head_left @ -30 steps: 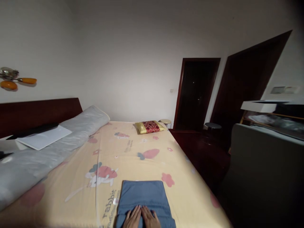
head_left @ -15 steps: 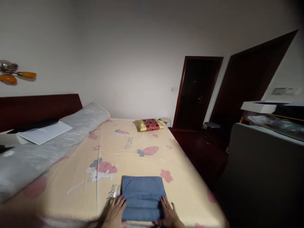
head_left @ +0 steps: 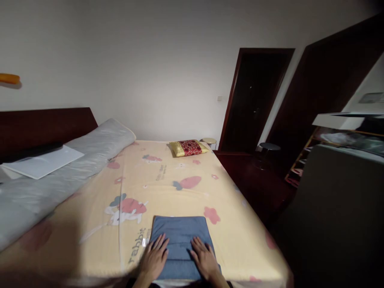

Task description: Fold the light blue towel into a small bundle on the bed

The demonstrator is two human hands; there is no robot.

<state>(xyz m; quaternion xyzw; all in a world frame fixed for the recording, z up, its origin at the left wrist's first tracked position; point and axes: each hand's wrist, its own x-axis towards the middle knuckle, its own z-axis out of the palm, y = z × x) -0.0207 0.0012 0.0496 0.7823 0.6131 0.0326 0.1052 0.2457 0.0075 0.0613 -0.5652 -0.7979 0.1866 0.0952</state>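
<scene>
A blue folded cloth item (head_left: pixel 180 228), roughly square with creases across it, lies flat on the bed near its front edge. My left hand (head_left: pixel 155 256) rests palm down over its left side, fingers stretched out. On its right side lies my right hand (head_left: pixel 204 256), also flat with fingers apart. Both hands touch the top of the cloth and grasp nothing. Beneath is a yellow bed sheet (head_left: pixel 168 196) printed with rabbits, carrots and flowers. What kind of cloth item it is, I cannot tell.
A gold and red pillow (head_left: pixel 189 148) sits at the bed's far end. Grey rolled bedding (head_left: pixel 102 140) runs along the headboard (head_left: pixel 45 124), with a white flat panel (head_left: pixel 45 161) on it. Stools (head_left: pixel 270 147) stand near a dark door (head_left: pixel 258 104). A dark grey panel (head_left: pixel 342 208) rises at right.
Both hands have moved from the cloth's side edges inward and up onto its top. The camera view has tilted down and turned slightly right.
</scene>
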